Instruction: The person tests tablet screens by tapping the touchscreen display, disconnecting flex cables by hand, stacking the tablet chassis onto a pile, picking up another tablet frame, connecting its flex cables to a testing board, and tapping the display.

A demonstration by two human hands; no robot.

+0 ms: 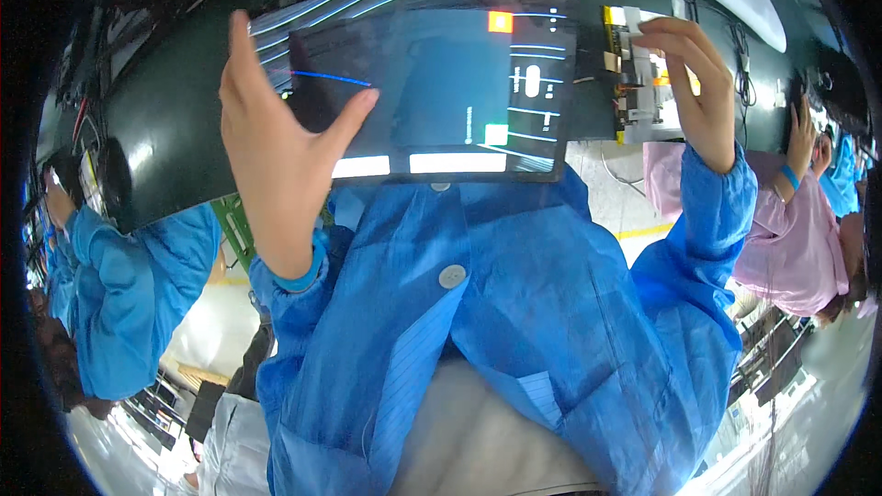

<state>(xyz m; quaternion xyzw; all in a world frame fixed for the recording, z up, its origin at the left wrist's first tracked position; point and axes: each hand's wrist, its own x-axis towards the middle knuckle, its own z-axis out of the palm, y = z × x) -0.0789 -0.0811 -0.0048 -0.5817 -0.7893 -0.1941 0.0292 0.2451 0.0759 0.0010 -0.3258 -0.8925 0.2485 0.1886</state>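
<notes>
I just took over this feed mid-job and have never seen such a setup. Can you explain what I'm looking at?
There is no robot here: these are a person's bare hands. The single wide, bent-looking picture comes from a camera on that person's head, looking down past a blue coat. On the dark table is a glossy screen panel, with an opened flat assembly to its right. The left hand is spread at the panel's left end; the right hand is bent beside the assembly. From this angle I can't tell whether either grips anything. Co-workers sit on both sides.
</notes>
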